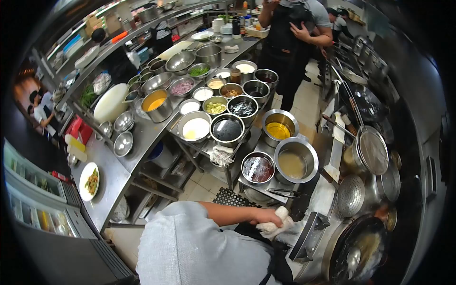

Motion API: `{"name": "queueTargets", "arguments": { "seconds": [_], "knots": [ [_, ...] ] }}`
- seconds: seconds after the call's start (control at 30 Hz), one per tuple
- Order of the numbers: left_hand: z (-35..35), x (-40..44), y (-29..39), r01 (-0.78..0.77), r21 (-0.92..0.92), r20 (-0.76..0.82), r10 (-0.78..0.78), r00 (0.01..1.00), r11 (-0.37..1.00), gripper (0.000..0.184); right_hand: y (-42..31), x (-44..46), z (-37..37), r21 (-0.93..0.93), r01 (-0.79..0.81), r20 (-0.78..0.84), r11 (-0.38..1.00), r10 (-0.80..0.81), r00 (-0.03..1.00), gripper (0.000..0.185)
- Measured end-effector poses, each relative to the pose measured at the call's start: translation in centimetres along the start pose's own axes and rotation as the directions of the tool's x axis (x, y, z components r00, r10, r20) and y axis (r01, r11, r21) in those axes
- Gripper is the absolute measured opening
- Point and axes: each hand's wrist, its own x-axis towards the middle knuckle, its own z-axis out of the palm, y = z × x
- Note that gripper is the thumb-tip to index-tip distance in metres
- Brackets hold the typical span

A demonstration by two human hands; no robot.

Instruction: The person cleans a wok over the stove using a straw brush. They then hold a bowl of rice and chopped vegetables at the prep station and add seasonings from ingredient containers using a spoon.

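Note:
My left hand (pixel 267 217), at the end of a grey sleeve, is closed around a crumpled off-white cloth (pixel 280 224). Part of the cloth hangs below the fingers, beside a dark metal bracket (pixel 308 237) on the stove edge. I cannot make out my right hand. To the right of the cloth, a black wok (pixel 339 259) sits on the stove with a shiny ladle bowl (pixel 353 259) and yellowish liquid inside. A perforated strainer (pixel 350 194) lies above the wok. Near my left hand stand a pot of cloudy liquid (pixel 292 164) and a pot of dark red sauce (pixel 258 167).
Several steel pots of sauces and chopped ingredients crowd the counter (pixel 164 130). A pot of yellow oil (pixel 278 130) stands by the aisle. A plate of food (pixel 89 181) rests at the left. Another person in a dark apron (pixel 287 42) stands at the far end. A mesh strainer (pixel 374 151) hangs by the stove.

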Motion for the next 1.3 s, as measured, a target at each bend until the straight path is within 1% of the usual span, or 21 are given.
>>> {"name": "queueTargets", "arguments": {
  "seconds": [0.03,0.07,0.1,0.13,0.27,0.33,0.43,0.57,0.67,0.73,0.77,0.83,0.87,0.9,0.93,1.0,1.03,1.1,1.23,1.27,1.3],
  "knots": [
    [1.0,0.8,0.2,0.021,-0.013,0.031,-0.021,0.999,1.000,0.039,0.0,-0.5,0.1,0.188,-0.192,0.456,0.963,0.087,0.886,0.029],
    [1.8,1.4,0.3,0.039,-0.043,0.018,-0.038,0.999,0.998,0.040,0.7,-0.8,-0.1,-0.099,0.127,0.029,0.987,-0.125,0.992,0.032],
    [2.4,2.1,0.4,0.101,-0.025,0.003,-0.101,0.995,0.995,0.041,2.5,-2.3,4.6,-0.461,0.253,-0.355,0.851,-0.438,0.826,0.034],
    [2.2,3.7,-0.7,0.095,-0.067,0.090,-0.089,0.992,0.993,0.042,1.9,1.8,-0.2,-0.464,0.097,-0.539,0.880,-0.368,0.758,0.022],
    [2.6,4.1,2.6,0.161,0.024,0.091,-0.163,0.982,0.987,0.040,5.8,3.5,0.0,-0.325,0.154,-0.421,0.933,-0.289,0.860,0.012],
    [1.5,6.2,2.8,0.160,0.016,0.102,-0.161,0.982,0.987,0.036,5.0,2.8,-0.1,0.021,0.131,-0.307,0.991,-0.118,0.944,0.015],
    [1.9,7.8,5.2,0.227,0.069,0.163,-0.236,0.958,0.971,0.046,0.7,2.3,-0.5,0.378,0.177,-0.223,0.909,-0.096,0.970,0.013],
    [2.2,10.3,8.3,0.364,-0.141,0.368,-0.293,0.883,0.921,0.044,4.0,7.0,1.4,-0.120,0.213,-0.472,0.970,-0.245,0.847,0.012],
    [7.1,13.0,9.7,0.495,-0.204,0.623,-0.278,0.731,0.845,0.050,5.0,7.3,9.1,-0.130,0.258,-0.540,0.957,-0.287,0.792,0.022],
    [12.1,14.1,9.8,0.637,-0.190,0.718,-0.337,0.609,0.747,0.053,4.7,6.2,12.2,-0.435,0.118,-0.422,0.892,-0.318,0.849,0.037],
    [14.1,15.0,9.6,0.747,-0.192,0.784,-0.358,0.507,0.637,0.055,4.5,6.2,12.0,-0.437,0.124,-0.426,0.891,-0.327,0.844,0.037],
    [18.0,16.4,9.9,0.804,-0.194,0.824,-0.351,0.445,0.563,0.055,5.0,5.1,9.7,-0.512,0.047,-0.579,0.858,-0.384,0.719,0.049],
    [19.3,17.6,10.1,0.821,-0.193,0.842,-0.339,0.419,0.537,0.053,6.3,5.6,5.8,-0.690,0.026,-0.580,0.723,-0.574,0.578,0.055],
    [20.1,18.5,10.2,0.810,-0.169,0.843,-0.343,0.413,0.561,0.050,8.0,6.4,-1.0,-0.862,-0.215,-0.504,0.460,-0.723,0.472,0.058],
    [20.5,19.7,10.0,0.830,-0.140,0.878,-0.320,0.356,0.540,0.048,9.1,5.8,-1.5,-0.796,-0.540,-0.552,0.274,-0.695,0.461,0.052],
    [21.3,20.8,9.9,0.851,-0.120,0.917,-0.272,0.293,0.511,0.046,13.4,6.0,-6.4,-0.509,-0.805,-0.545,-0.306,-0.609,0.576,0.053],
    [21.3,20.7,10.2,0.856,-0.108,0.901,-0.313,0.299,0.505,0.045,13.3,6.1,-6.0,-0.491,-0.811,-0.548,-0.317,-0.612,0.571,0.053],
    [21.1,20.9,10.6,0.869,-0.105,0.886,-0.352,0.302,0.483,0.043,13.9,6.3,-5.1,-0.556,-0.829,-0.666,-0.061,-0.564,0.488,0.055],
    [19.2,22.6,11.4,0.898,-0.090,0.874,-0.399,0.279,0.431,0.041,16.3,5.8,-10.4,-0.608,-0.758,-0.637,-0.238,-0.424,0.644,0.045],
    [18.7,23.1,11.8,0.894,-0.101,0.898,-0.346,0.270,0.436,0.042,16.3,4.3,-5.6,-0.720,-0.461,-0.693,0.518,-0.505,0.515,0.041],
    [18.3,23.5,12.1,0.891,-0.117,0.921,-0.288,0.263,0.439,0.043,15.7,3.0,-1.2,-0.424,0.204,-0.793,0.883,-0.470,0.389,0.040]
  ]
}}
